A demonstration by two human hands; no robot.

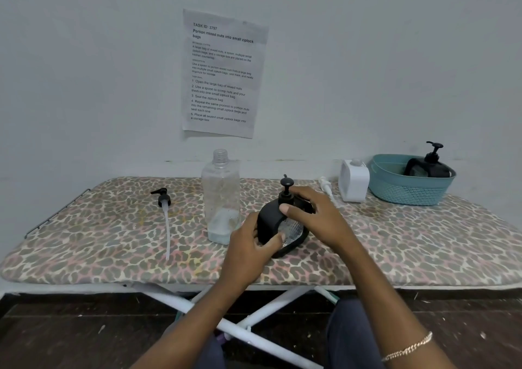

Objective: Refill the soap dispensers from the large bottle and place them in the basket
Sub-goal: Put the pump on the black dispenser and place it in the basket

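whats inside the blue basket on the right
One black soap dispenser with its pump on top. The basket wall hides its base and the floor.

Left hand (250,246) low, fingers (274,240) curled round black dispenser (268,219) — right hand (316,216) gripping its top

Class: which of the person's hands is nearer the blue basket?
Right. The right hand grips the pump end of the black dispenser, toward the basket; the left hand holds its lower end, farther off, beside the clear bottle.
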